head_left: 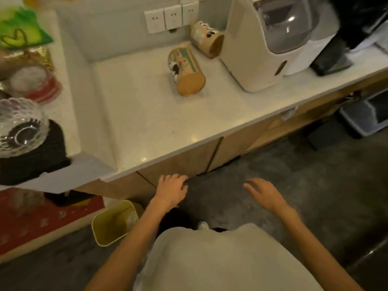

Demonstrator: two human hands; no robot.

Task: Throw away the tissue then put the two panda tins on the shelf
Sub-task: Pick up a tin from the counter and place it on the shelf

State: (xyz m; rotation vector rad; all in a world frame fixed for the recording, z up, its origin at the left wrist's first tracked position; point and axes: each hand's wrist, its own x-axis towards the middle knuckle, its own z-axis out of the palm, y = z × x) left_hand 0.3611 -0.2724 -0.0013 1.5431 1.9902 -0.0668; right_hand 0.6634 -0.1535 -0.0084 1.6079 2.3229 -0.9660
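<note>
Two panda tins lie on their sides on the white counter (147, 122). The nearer tin (185, 71) shows its gold base toward me; the farther tin (206, 38) rests against the wall beside the sockets. A yellow bin (114, 223) stands on the floor below the counter, with a pale crumpled tissue (131, 217) inside it. My left hand (172, 189) hangs in front of the cabinet door, fingers loosely curled, holding nothing. My right hand (263, 192) hovers over the floor with its fingers spread, holding nothing. Both hands are below the counter edge, well short of the tins.
A beige appliance (258, 45) stands just right of the tins, with a black machine (340, 38) beyond it. At the left a white shelf (63, 80) carries a glass bowl (20, 127), a lidded container (33, 82) and packets. A red box (42, 221) sits below.
</note>
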